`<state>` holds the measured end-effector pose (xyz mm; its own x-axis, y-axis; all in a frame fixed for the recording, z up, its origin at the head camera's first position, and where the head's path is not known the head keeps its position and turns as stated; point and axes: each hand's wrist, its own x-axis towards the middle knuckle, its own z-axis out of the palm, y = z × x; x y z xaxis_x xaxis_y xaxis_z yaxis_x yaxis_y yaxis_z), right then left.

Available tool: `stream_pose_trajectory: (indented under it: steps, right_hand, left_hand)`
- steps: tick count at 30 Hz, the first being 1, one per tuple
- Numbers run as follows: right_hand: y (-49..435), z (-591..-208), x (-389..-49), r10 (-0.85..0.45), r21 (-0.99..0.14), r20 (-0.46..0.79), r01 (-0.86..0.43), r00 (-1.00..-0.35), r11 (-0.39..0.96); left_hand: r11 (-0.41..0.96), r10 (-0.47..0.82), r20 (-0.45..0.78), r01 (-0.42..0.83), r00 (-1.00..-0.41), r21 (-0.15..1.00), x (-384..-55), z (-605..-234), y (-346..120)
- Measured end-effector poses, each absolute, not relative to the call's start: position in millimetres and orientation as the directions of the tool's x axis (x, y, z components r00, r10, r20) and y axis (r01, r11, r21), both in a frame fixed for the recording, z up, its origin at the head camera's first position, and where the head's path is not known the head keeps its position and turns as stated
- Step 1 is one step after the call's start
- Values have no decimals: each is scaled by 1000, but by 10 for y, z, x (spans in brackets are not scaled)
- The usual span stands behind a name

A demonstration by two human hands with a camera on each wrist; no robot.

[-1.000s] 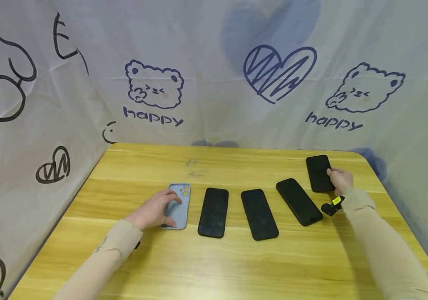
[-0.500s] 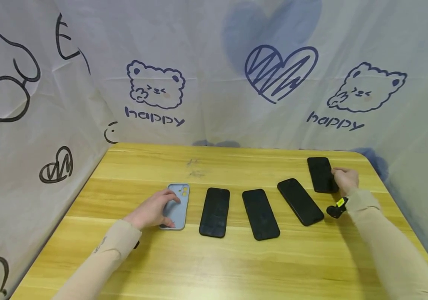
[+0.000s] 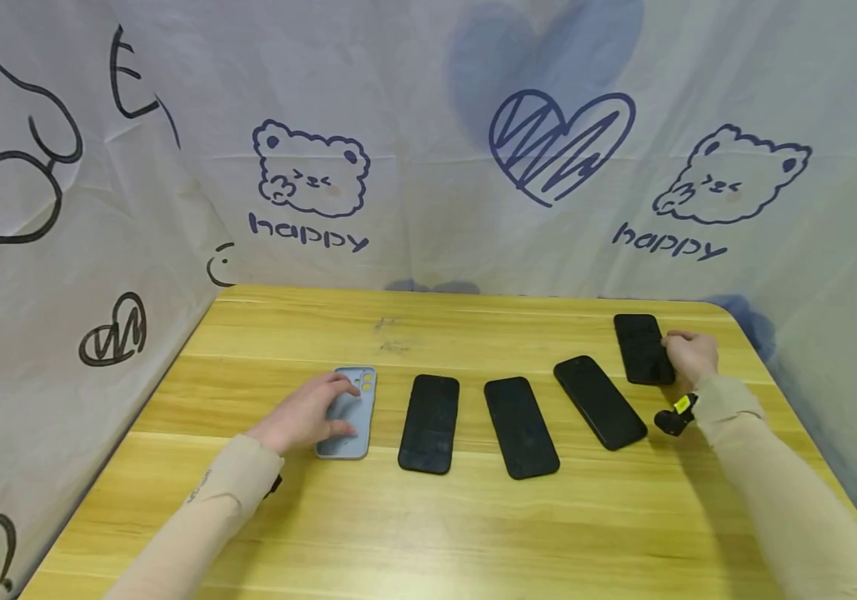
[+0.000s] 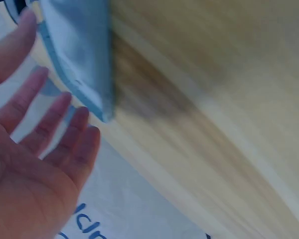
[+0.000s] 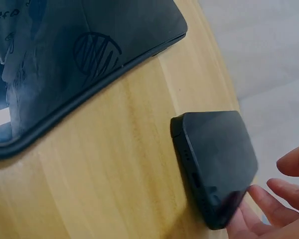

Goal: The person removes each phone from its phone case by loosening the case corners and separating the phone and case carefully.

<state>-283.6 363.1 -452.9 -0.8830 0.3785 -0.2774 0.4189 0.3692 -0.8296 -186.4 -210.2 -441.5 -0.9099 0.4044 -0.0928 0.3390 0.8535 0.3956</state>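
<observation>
A light blue phone case (image 3: 359, 417) lies flat on the table, its camera cutouts at the far end. Over its left side my left hand (image 3: 301, 417) hovers with thumb and fingers spread. The left wrist view shows the fingers relaxed and a gap between the hand and the case (image 4: 82, 50). At the far right lies a black phone (image 3: 638, 346), with my right hand (image 3: 693, 358) beside its right edge. In the right wrist view, fingertips touch that phone's (image 5: 219, 149) edge, while the thumb stays apart from it.
Three more black phones lie in a row between the hands: one near the case (image 3: 430, 425), one in the middle (image 3: 522, 427) and one slanted (image 3: 599, 402). The wooden table (image 3: 428, 533) meets a printed cloth (image 3: 428, 167) behind and at the sides.
My right hand and the far-right phone have shifted slightly right and nearer, then stopped. My left thumb has lifted off the case, which has moved slightly left.
</observation>
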Motion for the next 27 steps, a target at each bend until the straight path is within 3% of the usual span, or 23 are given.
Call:
stream_pose_trajectory:
  steps: [12, 18, 27]
  right_hand:
    - [3266, -4020, -2713, 355, -845, -36, 218, -934, 488]
    - [2878, -3831, -2515, 251, -868, 137, 5, -958, 496]
    - [2376, -3842, -2223, 99, -841, 299, -212, -949, 498]
  left_hand:
    - [892, 307, -78, 258, -948, 371, -1871, -4260, -1616]
    - [903, 243, -97, 188, -965, 386, -1825, -4281, -1226]
    - [948, 221, -164, 172, -961, 267, -1737, -4383, -808]
